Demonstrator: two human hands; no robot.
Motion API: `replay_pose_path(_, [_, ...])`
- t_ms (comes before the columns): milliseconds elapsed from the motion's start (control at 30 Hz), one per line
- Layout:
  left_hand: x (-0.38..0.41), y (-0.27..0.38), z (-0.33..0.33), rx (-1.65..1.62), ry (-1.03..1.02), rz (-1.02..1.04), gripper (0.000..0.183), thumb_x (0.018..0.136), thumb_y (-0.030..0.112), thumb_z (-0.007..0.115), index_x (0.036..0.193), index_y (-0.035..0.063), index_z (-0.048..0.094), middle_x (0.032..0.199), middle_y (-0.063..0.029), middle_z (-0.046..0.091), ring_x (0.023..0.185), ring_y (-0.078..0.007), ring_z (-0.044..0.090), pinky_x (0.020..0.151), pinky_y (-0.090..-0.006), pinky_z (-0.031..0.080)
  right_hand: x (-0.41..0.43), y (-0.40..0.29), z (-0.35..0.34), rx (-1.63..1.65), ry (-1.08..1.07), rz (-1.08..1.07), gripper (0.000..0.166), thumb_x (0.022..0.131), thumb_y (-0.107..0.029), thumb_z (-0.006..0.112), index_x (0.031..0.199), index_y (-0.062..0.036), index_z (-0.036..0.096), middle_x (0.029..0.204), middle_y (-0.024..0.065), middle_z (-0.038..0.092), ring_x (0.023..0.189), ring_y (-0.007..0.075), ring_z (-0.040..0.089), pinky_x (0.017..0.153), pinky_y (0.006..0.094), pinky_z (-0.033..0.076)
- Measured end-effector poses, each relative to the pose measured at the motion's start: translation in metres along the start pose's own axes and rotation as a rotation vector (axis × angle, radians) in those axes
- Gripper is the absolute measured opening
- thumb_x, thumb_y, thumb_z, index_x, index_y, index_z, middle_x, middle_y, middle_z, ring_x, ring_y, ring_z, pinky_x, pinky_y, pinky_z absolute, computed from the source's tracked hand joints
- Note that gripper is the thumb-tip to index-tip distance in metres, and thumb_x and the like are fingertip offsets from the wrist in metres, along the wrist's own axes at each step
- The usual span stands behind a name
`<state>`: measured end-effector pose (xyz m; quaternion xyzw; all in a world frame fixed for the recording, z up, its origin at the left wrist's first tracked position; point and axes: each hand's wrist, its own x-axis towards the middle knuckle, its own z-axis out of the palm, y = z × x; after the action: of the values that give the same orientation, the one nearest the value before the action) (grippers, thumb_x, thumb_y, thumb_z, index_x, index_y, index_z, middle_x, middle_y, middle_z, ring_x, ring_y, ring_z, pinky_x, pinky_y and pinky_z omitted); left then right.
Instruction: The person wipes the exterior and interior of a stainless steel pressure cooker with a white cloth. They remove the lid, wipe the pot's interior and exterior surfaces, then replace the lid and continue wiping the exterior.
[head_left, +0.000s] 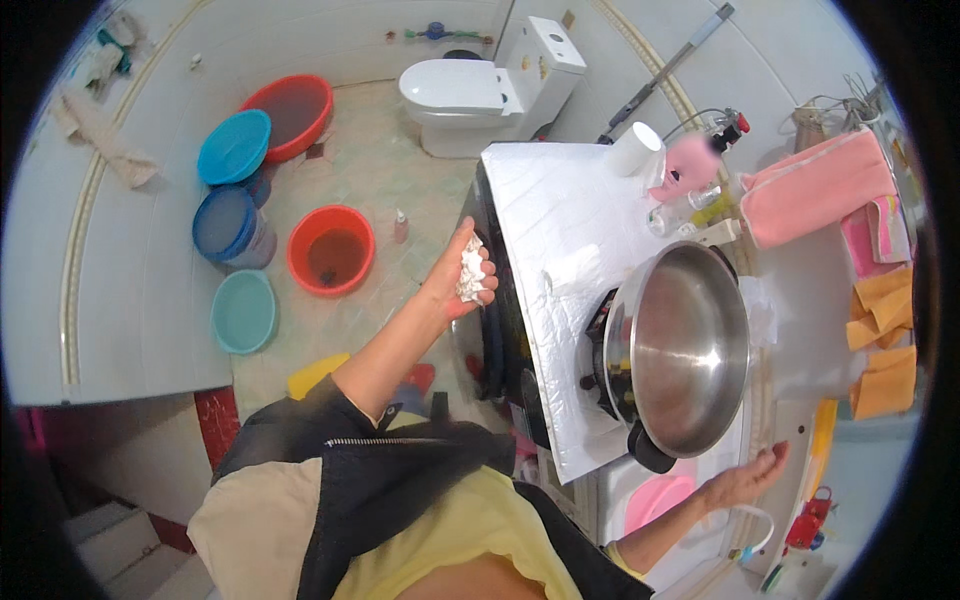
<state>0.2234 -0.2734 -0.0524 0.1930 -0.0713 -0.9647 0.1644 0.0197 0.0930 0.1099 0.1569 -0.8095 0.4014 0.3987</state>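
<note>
My left hand (466, 271) is closed around a crumpled white wad, cloth or paper (472, 271), held out beside the foil-covered counter (551, 300). My right hand (746, 474) reaches over the sink area with its fingers stretched out, and nothing shows in it. A curved white faucet spout (763, 519) lies just below that hand. Between my hands a wide stainless steel pot (690, 352) with black handles rests tilted in view on a black gas stove (600, 352). Its inside shows no contents. A pink basin (660, 499) sits in the sink by my right forearm.
On the counter's far end stand a white cup (636, 148) and a pink bottle or container (688, 165). Pink towels (821, 187) and orange cloths (881, 382) hang along the right wall. Red basins (331, 250), a blue bucket (232, 229) and a toilet (457, 86) occupy the floor.
</note>
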Motion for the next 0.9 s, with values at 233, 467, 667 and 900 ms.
replay_pose_path(233, [-0.077, -0.098, 0.05, 0.138, 0.057, -0.094, 0.045, 0.084, 0.055, 0.043, 0.074, 0.0127, 0.053, 0.063, -0.0016, 0.052, 0.057, -0.015, 0.052, 0.05, -0.0283, 0.043, -0.128, -0.158, 0.04, 0.651, -1.073, -0.58, 0.057, 0.069, -0.02, 0.061, 0.118, 0.0024, 0.044, 0.123, 0.0222, 0.041, 0.109, 0.0388, 0.041, 0.094, 0.044, 0.031])
replay_pose_path(467, [-0.098, -0.147, -0.022, -0.008, -0.216, 0.103, 0.05, 0.089, 0.052, 0.031, 0.12, 0.0151, 0.043, 0.113, -0.0052, 0.047, 0.104, -0.0155, 0.045, 0.09, -0.0291, 0.036, -0.205, -0.158, 0.032, 0.716, -0.965, -0.493, 0.035, 0.078, -0.016, 0.053, 0.109, -0.0001, 0.054, 0.112, 0.0214, 0.048, 0.099, 0.0322, 0.05, 0.084, 0.0369, 0.039])
replay_pose_path(667, [-0.119, -0.163, 0.008, -0.15, 0.263, 0.17, 0.056, 0.087, 0.058, 0.027, 0.11, 0.0123, 0.047, 0.111, -0.0045, 0.048, 0.105, -0.0157, 0.045, 0.093, -0.0311, 0.034, -0.23, -0.132, 0.046, 0.865, -1.029, -0.273, 0.013, 0.074, 0.003, 0.05, 0.084, -0.0011, 0.057, 0.08, 0.0133, 0.053, 0.077, 0.028, 0.053, 0.066, 0.0337, 0.042])
replay_pose_path(900, [-0.12, -0.155, 0.008, -0.196, 0.173, 0.084, 0.052, 0.087, 0.057, 0.027, 0.098, 0.0129, 0.052, 0.104, -0.0045, 0.053, 0.1, -0.0184, 0.049, 0.089, -0.0345, 0.037, -0.23, -0.134, 0.068, 0.843, -1.111, -0.08, 0.009, 0.075, -0.006, 0.06, 0.071, 0.0011, 0.055, 0.065, 0.0113, 0.053, 0.058, 0.0239, 0.052, 0.054, 0.0302, 0.041])
